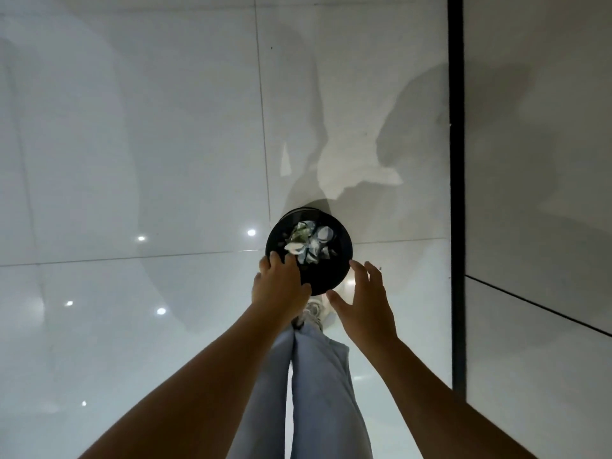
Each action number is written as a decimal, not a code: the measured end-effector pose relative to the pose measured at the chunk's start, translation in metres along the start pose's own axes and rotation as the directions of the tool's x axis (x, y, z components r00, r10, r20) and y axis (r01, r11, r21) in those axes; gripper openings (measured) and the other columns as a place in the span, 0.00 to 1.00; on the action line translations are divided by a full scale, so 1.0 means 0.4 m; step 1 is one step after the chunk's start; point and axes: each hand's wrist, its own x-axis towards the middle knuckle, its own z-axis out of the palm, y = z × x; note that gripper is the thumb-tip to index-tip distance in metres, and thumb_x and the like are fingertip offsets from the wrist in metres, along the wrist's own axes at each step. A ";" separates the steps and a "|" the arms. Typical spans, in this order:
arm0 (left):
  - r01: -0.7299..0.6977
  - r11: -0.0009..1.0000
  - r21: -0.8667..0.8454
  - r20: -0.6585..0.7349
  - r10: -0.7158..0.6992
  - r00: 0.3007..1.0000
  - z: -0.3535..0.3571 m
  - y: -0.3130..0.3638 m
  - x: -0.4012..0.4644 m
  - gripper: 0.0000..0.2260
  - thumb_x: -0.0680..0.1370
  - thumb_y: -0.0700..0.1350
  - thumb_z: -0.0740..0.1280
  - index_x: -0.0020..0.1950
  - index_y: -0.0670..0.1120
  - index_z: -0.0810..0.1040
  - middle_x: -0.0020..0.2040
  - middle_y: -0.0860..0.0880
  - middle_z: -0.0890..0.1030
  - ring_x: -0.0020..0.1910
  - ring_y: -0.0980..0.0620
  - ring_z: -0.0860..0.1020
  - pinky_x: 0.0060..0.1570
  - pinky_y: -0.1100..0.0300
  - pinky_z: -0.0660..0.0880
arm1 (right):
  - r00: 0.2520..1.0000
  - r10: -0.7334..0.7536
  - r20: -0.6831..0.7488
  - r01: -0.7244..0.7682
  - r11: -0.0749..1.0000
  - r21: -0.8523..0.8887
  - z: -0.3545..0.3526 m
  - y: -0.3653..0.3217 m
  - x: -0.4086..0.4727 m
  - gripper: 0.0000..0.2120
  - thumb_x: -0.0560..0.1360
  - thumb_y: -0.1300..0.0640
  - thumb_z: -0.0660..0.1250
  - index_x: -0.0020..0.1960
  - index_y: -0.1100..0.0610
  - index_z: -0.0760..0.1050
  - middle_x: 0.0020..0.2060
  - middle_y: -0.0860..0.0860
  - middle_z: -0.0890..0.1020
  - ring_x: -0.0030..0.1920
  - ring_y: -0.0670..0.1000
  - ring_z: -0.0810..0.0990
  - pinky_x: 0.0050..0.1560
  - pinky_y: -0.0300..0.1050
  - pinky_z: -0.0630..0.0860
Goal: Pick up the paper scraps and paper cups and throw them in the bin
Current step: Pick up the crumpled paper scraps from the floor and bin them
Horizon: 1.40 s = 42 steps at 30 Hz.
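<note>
Standing upright, mouth up, the bin [341, 260] holds paper scraps [306, 241]; both hands, left [280, 286] and right [366, 303], hover empty, fingers relaxed.

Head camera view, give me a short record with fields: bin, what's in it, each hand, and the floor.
bin: black round bin, standing on the floor in front of the person's feet
contents: crumpled paper scraps and cups inside
left hand: over the bin's near rim, holds nothing
right hand: open, beside the bin, holds nothing
floor: glossy white tiles
</note>
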 end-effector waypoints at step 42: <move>0.412 0.185 -0.892 -0.053 -0.949 0.311 0.538 -0.542 -1.612 0.18 0.81 0.51 0.55 0.67 0.45 0.69 0.62 0.46 0.74 0.60 0.47 0.73 0.61 0.56 0.67 | 0.045 -0.273 0.961 0.872 -0.459 -0.171 0.548 -0.433 -1.391 0.26 0.78 0.49 0.62 0.74 0.50 0.60 0.70 0.51 0.66 0.67 0.54 0.68 0.63 0.50 0.69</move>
